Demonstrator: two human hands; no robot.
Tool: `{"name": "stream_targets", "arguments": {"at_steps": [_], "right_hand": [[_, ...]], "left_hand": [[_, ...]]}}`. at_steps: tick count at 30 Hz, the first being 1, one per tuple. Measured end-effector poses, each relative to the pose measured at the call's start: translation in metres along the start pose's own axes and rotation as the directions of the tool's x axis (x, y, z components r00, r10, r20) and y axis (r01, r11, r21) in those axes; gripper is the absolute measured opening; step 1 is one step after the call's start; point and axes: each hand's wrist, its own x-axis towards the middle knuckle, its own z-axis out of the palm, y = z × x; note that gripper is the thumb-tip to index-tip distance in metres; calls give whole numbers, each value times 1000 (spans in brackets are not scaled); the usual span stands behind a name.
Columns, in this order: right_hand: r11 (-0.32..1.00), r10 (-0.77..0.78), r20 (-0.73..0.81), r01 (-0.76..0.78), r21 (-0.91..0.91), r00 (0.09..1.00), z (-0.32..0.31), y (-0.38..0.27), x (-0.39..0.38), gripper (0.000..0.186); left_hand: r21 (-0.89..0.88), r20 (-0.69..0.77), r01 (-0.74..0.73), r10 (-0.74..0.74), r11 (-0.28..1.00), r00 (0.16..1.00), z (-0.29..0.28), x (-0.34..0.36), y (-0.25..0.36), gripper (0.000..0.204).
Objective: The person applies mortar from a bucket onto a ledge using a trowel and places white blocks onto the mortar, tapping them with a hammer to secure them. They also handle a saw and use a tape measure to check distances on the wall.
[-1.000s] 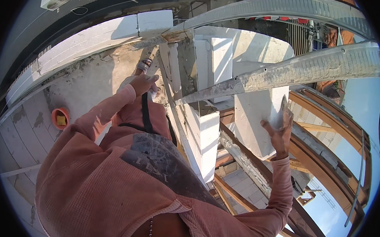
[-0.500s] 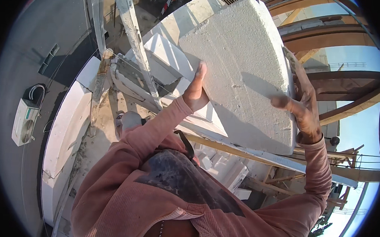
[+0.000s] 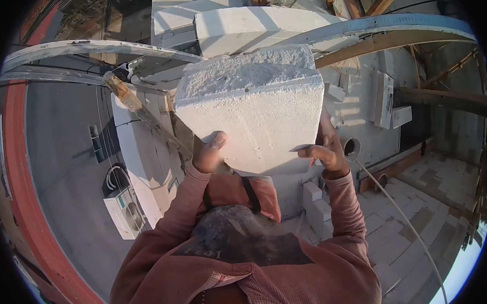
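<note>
You hold a large white block [image 3: 256, 112] up in front of your chest with both hands, above your reddish-brown sleeves. It's a rough, porous slab, like aerated concrete. Your left hand [image 3: 210, 153] grips its lower left corner, thumb up on the near face, fingers wrapped behind out of sight. Your right hand [image 3: 322, 153] clamps the lower right edge, fingers curled onto the near face, palm against the side. The hands are apart, one at each bottom corner, both closed on the block.

The block's broad smooth face looks toward you and tips slightly back. Its rough, crumbly top end face points up and away, toward the stacked blocks [image 3: 243, 24] beyond. The long axis seems to run roughly from your hands up and away from you, but the fisheye bend makes this hard to be sure of. The bottom edge sits just above your chest.

Behind it a curved pale scaffold rail [image 3: 96, 48] runs left, and a blue-edged beam [image 3: 390, 28] runs right. A wooden-handled tool [image 3: 126, 95] lies on the ledge to the left. Far below left is an air-conditioner unit [image 3: 122, 212] on grey ground. On the right, a tiled floor [image 3: 414, 224] with a thin white cable [image 3: 409, 219] across it, small white blocks [image 3: 317, 207] near your right elbow, and a round pipe opening [image 3: 351, 147] beside your right hand.
</note>
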Motion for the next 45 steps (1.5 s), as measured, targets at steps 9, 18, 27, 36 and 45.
{"name": "stream_targets", "arguments": {"at_steps": [9,18,27,36,45], "right_hand": [[788,338,-233,-139,600,912,-38,265,-53,83],[625,530,-58,-344,701,846,-92,561,-21,53],[794,521,11,-489,362,854,-78,734,22,81],[803,548,31,-537,259,836,-60,782,20,85],[821,549,-130,-562,-103,826,-40,776,32,68]], "left_hand": [[642,-285,321,-172,696,943,-14,-25,-100,80],[809,-445,450,-105,378,889,-150,-59,-299,61],[897,-437,413,178,158,882,-300,-153,-429,80],[761,-647,647,-11,36,762,-323,-184,-450,55],[532,-830,836,-111,133,546,-308,-172,-461,58]]}}
